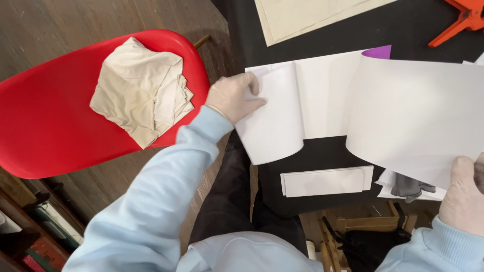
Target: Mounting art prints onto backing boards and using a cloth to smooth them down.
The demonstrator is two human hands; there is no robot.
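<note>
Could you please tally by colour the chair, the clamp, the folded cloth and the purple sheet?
Red: 1, the chair
Orange: 1, the clamp
Cream: 1, the folded cloth
Purple: 1, the purple sheet
Total: 4

Left hand [233, 95] and right hand [463, 196] each grip curled white sheets [403, 111] beside red chair [45, 116]

A glossy red plastic chair [45, 126] stands on the dark wooden plank floor [55, 30], just beside a black-topped work table [403, 30].
</note>
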